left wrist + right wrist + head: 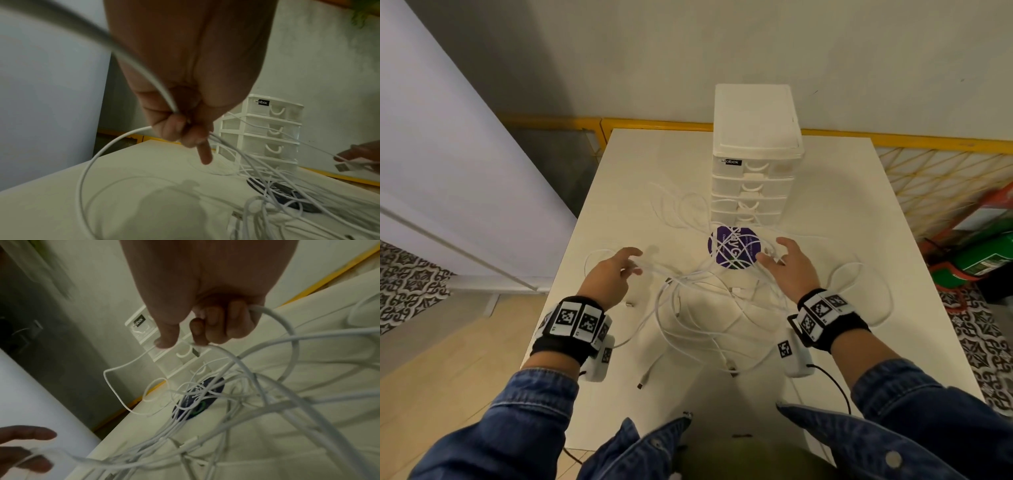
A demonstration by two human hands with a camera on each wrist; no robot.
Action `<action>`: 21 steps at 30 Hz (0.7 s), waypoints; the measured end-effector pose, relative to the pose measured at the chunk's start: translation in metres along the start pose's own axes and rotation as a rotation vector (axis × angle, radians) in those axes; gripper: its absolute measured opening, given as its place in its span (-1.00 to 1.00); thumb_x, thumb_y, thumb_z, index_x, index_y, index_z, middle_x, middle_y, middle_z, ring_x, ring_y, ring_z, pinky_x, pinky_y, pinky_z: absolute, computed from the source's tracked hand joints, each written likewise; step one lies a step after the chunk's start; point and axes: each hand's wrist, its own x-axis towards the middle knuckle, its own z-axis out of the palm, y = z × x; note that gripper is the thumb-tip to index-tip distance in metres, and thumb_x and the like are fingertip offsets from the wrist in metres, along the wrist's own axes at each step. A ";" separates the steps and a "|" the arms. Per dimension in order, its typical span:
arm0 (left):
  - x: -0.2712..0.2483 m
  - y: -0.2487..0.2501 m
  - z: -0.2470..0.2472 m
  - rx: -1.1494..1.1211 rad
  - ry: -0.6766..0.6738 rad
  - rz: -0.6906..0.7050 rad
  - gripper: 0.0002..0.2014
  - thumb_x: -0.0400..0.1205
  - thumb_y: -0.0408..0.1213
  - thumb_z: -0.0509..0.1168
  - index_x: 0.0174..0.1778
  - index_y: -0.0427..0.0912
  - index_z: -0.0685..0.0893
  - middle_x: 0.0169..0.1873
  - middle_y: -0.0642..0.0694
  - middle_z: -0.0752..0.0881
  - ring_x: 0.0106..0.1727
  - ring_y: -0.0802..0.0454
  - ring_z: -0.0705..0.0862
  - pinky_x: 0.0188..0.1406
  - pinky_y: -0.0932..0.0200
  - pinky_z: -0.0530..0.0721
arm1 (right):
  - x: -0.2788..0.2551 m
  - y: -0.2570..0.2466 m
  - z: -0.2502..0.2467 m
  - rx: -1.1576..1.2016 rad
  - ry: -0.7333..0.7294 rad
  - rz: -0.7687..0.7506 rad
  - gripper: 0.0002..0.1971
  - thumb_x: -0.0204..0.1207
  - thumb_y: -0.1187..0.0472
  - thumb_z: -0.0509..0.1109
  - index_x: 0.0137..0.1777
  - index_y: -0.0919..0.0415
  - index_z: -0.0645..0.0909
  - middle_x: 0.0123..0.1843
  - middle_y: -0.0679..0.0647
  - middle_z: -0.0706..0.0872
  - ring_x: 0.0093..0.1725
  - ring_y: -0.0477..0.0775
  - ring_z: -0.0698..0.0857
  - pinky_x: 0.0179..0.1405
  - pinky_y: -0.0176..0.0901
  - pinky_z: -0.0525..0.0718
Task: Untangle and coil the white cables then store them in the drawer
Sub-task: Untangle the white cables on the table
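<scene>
The cables (709, 308) lie in one loose tangle on the table (842, 192), in front of the drawer unit (755, 161) and partly over a purple sticker (734, 248); all drawers look closed. The left hand (609, 277) has its fingers curled around some strands at the left side of the heap, and the right hand (791, 263) pinches a cable near its plug at the right side, so both hands grip cable and the strands between them are lifted. The main risk is probably that pulling the hands apart tightens the crossings in the middle instead of opening them, because many loops pass over each other there. A plug (642, 382) lies near the front edge, and a hard pull could drag it or a whole loop off the table. Strands also run close to the unit, which looks light, so a caught cable may shift or tip it. It is hard to tell which strand belongs to which cable, so the person may follow the wrong one.
</scene>
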 end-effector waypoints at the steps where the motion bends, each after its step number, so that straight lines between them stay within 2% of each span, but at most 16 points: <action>1: 0.002 -0.001 0.001 0.012 -0.008 0.005 -0.54 0.59 -0.64 0.05 0.31 -0.14 0.52 0.01 -0.15 0.77 0.08 -0.07 0.66 0.03 0.24 0.47 | 0.001 -0.002 0.001 -0.021 0.007 -0.018 -0.45 0.56 -0.06 0.29 0.50 0.12 0.32 0.18 0.26 0.69 0.24 0.25 0.62 0.24 0.03 0.51; 3: 0.005 -0.001 0.001 0.019 -0.023 0.014 -0.46 0.52 -0.71 -0.02 0.33 -0.19 0.50 0.07 -0.21 0.75 0.17 -0.11 0.64 0.09 0.25 0.44 | 0.002 -0.005 0.000 -0.032 0.038 -0.042 -0.54 0.64 0.07 0.17 0.52 0.12 0.30 -0.10 0.17 0.71 0.05 0.24 0.66 0.11 0.03 0.55; 4: 0.006 0.000 0.001 0.014 -0.032 0.012 -0.46 0.52 -0.70 -0.03 0.34 -0.19 0.50 0.07 -0.22 0.75 0.21 -0.12 0.62 0.11 0.26 0.43 | 0.003 -0.007 -0.001 -0.022 0.049 -0.055 -0.56 0.65 0.14 0.13 0.53 0.10 0.29 -0.17 0.13 0.70 -0.04 0.22 0.66 0.04 0.01 0.57; 6: 0.009 0.001 0.002 -0.008 -0.018 -0.021 -0.57 0.60 -0.57 0.05 0.33 -0.17 0.54 0.03 -0.20 0.75 0.15 -0.13 0.65 0.07 0.22 0.46 | 0.002 -0.010 -0.001 0.008 0.061 -0.105 -0.54 0.66 0.23 0.08 0.56 0.06 0.24 -0.15 0.10 0.74 -0.16 0.09 0.64 -0.02 -0.06 0.55; 8: 0.011 0.001 0.003 0.002 0.036 -0.070 -0.72 0.66 -0.27 0.20 0.28 -0.13 0.57 -0.06 -0.16 0.78 0.03 -0.12 0.69 -0.06 0.16 0.54 | -0.001 -0.015 0.000 0.033 0.074 -0.202 -0.52 0.67 0.28 0.05 0.58 0.07 0.20 -0.12 0.01 0.74 -0.20 -0.02 0.60 0.02 -0.11 0.55; 10: 0.010 0.003 0.004 0.046 0.077 -0.122 -0.68 0.62 -0.04 0.27 0.24 -0.09 0.53 -0.31 -0.07 0.76 -0.17 -0.07 0.69 -0.25 0.14 0.54 | -0.005 -0.022 0.004 0.058 0.082 -0.291 -0.53 0.67 0.31 0.06 0.58 0.09 0.22 -0.09 -0.02 0.72 -0.22 -0.08 0.58 0.03 -0.14 0.55; 11: 0.009 0.003 0.004 0.076 0.097 -0.142 -0.64 0.59 0.02 0.30 0.21 -0.08 0.49 -0.41 -0.02 0.70 -0.23 -0.06 0.66 -0.29 0.13 0.52 | -0.008 -0.025 0.007 0.075 0.078 -0.323 -0.54 0.67 0.31 0.07 0.57 0.09 0.24 -0.08 -0.01 0.71 -0.23 -0.09 0.57 0.01 -0.17 0.53; 13: 0.007 0.003 0.003 0.092 0.130 -0.185 -0.55 0.49 0.11 0.38 0.11 -0.08 0.45 -0.46 0.04 0.59 -0.24 -0.07 0.64 -0.23 0.09 0.55 | -0.019 -0.035 0.013 0.141 0.043 -0.370 -0.56 0.66 0.29 0.14 0.53 0.08 0.33 -0.09 -0.01 0.68 -0.25 -0.16 0.58 -0.02 -0.24 0.50; 15: 0.006 0.003 0.004 0.062 0.123 -0.223 -0.52 0.42 0.12 0.45 0.03 -0.10 0.43 -0.44 0.02 0.57 -0.25 -0.07 0.62 -0.21 0.08 0.56 | -0.032 -0.045 0.020 0.220 -0.053 -0.385 -0.57 0.58 0.20 0.31 0.45 0.05 0.44 -0.06 -0.10 0.69 -0.26 -0.33 0.60 -0.03 -0.30 0.52; 16: 0.005 0.003 0.004 0.031 0.111 -0.219 -0.53 0.42 0.09 0.47 0.00 -0.12 0.44 -0.46 0.01 0.57 -0.30 -0.04 0.60 -0.27 0.10 0.53 | -0.038 -0.049 0.023 0.228 -0.118 -0.380 -0.54 0.51 0.12 0.41 0.42 0.01 0.47 0.04 -0.11 0.71 -0.18 -0.36 0.62 0.01 -0.30 0.56; 17: 0.005 0.003 0.005 -0.011 0.100 -0.200 -0.55 0.43 0.04 0.48 -0.03 -0.14 0.45 -0.49 -0.01 0.58 -0.37 -0.01 0.58 -0.34 0.13 0.49 | -0.043 -0.051 0.028 0.192 -0.187 -0.371 -0.48 0.42 0.01 0.48 0.39 -0.03 0.50 0.17 -0.09 0.71 -0.03 -0.31 0.64 0.10 -0.25 0.60; 18: 0.004 0.003 0.006 -0.061 0.092 -0.171 -0.59 0.45 -0.02 0.48 -0.05 -0.17 0.45 -0.50 -0.04 0.61 -0.42 0.03 0.57 -0.40 0.18 0.45 | -0.047 -0.053 0.033 0.110 -0.255 -0.361 -0.42 0.33 -0.08 0.53 0.36 -0.06 0.51 0.28 -0.07 0.68 0.10 -0.16 0.66 0.18 -0.17 0.62; 19: 0.003 0.003 0.007 -0.106 0.081 -0.144 -0.63 0.49 -0.09 0.47 -0.05 -0.21 0.45 -0.48 -0.07 0.66 -0.44 0.08 0.56 -0.43 0.24 0.43 | -0.050 -0.054 0.038 -0.005 -0.316 -0.355 -0.36 0.26 -0.16 0.55 0.36 -0.07 0.52 0.33 -0.06 0.66 0.18 -0.05 0.67 0.22 -0.11 0.63; 21: -0.001 0.003 0.006 -0.140 0.049 -0.094 -0.76 0.57 -0.24 0.38 -0.05 -0.24 0.44 -0.37 -0.11 0.75 -0.44 0.20 0.55 -0.45 0.37 0.40 | -0.053 -0.054 0.051 -0.270 -0.411 -0.354 -0.30 0.22 -0.23 0.54 0.36 -0.03 0.53 0.33 -0.03 0.67 0.22 0.04 0.67 0.21 -0.09 0.61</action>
